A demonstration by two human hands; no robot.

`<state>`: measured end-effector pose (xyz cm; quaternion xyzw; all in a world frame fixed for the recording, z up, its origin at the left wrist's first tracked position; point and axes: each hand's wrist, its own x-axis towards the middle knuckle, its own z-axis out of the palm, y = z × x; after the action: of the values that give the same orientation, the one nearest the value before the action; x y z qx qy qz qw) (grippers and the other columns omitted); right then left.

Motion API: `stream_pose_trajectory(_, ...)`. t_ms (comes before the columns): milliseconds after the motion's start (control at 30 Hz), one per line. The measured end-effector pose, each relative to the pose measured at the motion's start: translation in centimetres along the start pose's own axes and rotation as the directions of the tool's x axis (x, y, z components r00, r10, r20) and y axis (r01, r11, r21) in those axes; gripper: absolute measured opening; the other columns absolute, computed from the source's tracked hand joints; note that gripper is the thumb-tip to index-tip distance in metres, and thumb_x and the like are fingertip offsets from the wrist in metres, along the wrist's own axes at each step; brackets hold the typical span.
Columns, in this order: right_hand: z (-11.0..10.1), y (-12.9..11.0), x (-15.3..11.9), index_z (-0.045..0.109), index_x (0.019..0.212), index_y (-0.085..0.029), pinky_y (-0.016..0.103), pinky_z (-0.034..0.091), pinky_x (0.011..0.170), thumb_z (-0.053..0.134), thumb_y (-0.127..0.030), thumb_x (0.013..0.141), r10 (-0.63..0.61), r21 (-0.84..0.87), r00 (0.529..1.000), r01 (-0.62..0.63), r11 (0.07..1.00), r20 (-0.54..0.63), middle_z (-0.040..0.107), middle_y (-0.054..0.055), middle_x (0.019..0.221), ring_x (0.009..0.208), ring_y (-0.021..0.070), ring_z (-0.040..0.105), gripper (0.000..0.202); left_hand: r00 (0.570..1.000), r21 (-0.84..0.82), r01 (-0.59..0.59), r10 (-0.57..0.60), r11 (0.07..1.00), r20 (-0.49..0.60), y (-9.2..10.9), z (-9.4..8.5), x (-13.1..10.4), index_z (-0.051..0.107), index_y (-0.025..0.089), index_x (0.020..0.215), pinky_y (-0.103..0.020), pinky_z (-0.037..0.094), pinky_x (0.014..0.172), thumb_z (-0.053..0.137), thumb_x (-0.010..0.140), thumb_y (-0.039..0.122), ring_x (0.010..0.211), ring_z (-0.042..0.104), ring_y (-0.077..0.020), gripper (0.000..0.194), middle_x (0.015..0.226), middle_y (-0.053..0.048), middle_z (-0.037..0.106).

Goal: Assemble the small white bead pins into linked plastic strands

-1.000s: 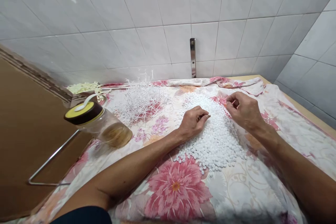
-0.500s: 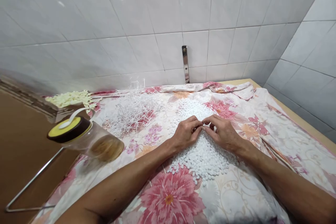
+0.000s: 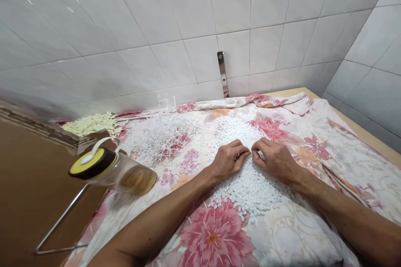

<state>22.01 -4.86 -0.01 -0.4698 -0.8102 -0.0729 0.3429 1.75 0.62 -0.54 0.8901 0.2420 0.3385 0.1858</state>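
Observation:
Both of my hands hover over a heap of small white bead-like pieces (image 3: pixel 250 194) spread on a floral cloth (image 3: pixel 216 238). My left hand (image 3: pixel 230 158) is pinched, thumb against fingertips, and whatever is in the pinch is too small to make out. Facing it a short gap away, my right hand (image 3: pixel 272 159) also pinches thumb to fingers, its contents hidden. Left of the heap lies a tangled pile of thin white plastic sprues (image 3: pixel 163 133).
A clear bottle (image 3: pixel 138 177) with a yellow and black lid and brown liquid stands at left. Behind it are pale yellow-green pieces (image 3: pixel 94 124) and a cardboard box (image 3: pixel 31 183). A metal strip (image 3: pixel 222 74) rises against the tiled wall (image 3: pixel 188 12).
The fingertips of my two hands, touching or nearly so before, are now slightly apart. The whole view has shifted a little, so things appear further right.

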Motion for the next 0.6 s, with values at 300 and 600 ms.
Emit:
stream_pose_trajectory(300,-1.6,3.1,1.2,0.060,0.082,-0.020,0.029,0.043,0.063,0.059,-0.015,0.086,0.328,0.043,0.925,-0.326,0.945,-0.190,0.068,0.004,0.077,0.064,0.0168,0.059,0.006,0.952,-0.238,0.206,-0.251,0.949,-0.175,0.7,-0.8,0.5,0.079,0.017,0.093,-0.027,0.049,0.067,0.068,0.095,0.032,0.073,0.063,-0.0144,0.019,0.084,-0.008,0.071)
stream_pose_trajectory(600,-0.6,0.9,0.6,0.067,0.093,-0.021,0.031,0.049,0.061,0.059,-0.023,0.091,0.318,0.308,0.947,-0.289,0.906,-0.047,0.073,0.003,0.080,0.058,0.0159,0.062,0.008,0.693,-0.796,0.472,-0.717,0.378,0.070,-0.5,-3.0,1.9,0.077,0.012,0.094,-0.020,0.033,0.044,0.088,0.069,0.049,0.053,0.050,-0.0054,0.046,0.083,-0.005,0.070)
